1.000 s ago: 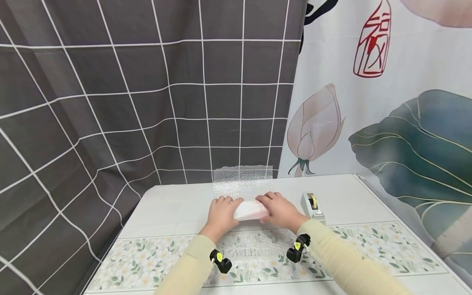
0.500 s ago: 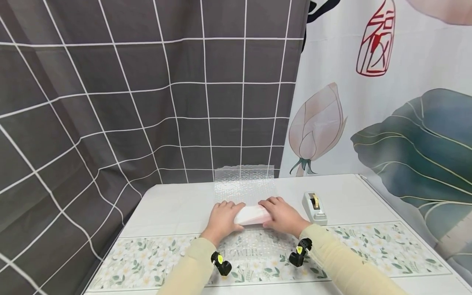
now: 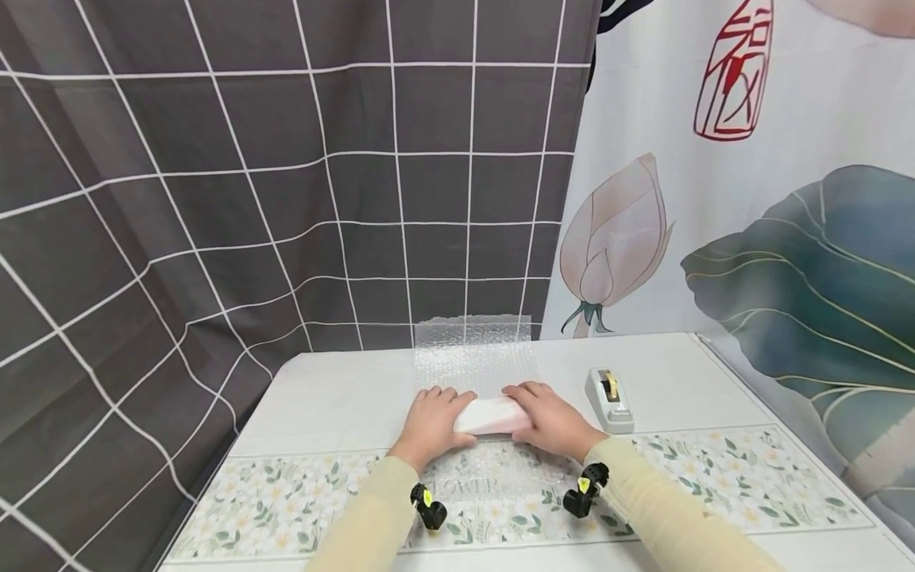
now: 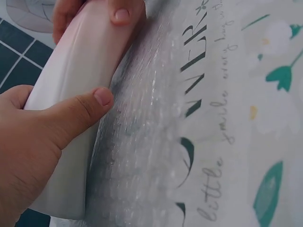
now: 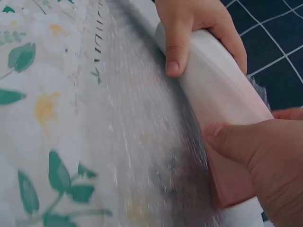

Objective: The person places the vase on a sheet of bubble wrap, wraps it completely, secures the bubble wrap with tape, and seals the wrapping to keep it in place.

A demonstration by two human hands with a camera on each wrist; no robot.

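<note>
A long, smooth vase-like object (image 3: 492,415), white at one end and fading to pink at the other, lies sideways on a sheet of bubble wrap (image 3: 475,365). My left hand (image 3: 431,425) grips its white end, the thumb across the near side and the fingers over the far side. At the pink end my right hand (image 3: 554,421) holds it in the same way. In the left wrist view the thumb of my left hand (image 4: 52,123) presses on the pale body (image 4: 78,161). The right wrist view shows my right hand (image 5: 270,156) around the pink part (image 5: 227,175).
A white tape dispenser (image 3: 610,401) with a yellow roll stands to the right of my right hand. The tabletop (image 3: 336,405) carries a floral printed band (image 3: 279,508) with lettering under the bubble wrap. Behind it hang a dark grid curtain (image 3: 436,191) and a lotus-print curtain (image 3: 615,230).
Both hands have shifted slightly toward me with the vase-like object, and it appears turned a little. The grip at both ends stays. The bubble wrap and the tape dispenser stay in place.
</note>
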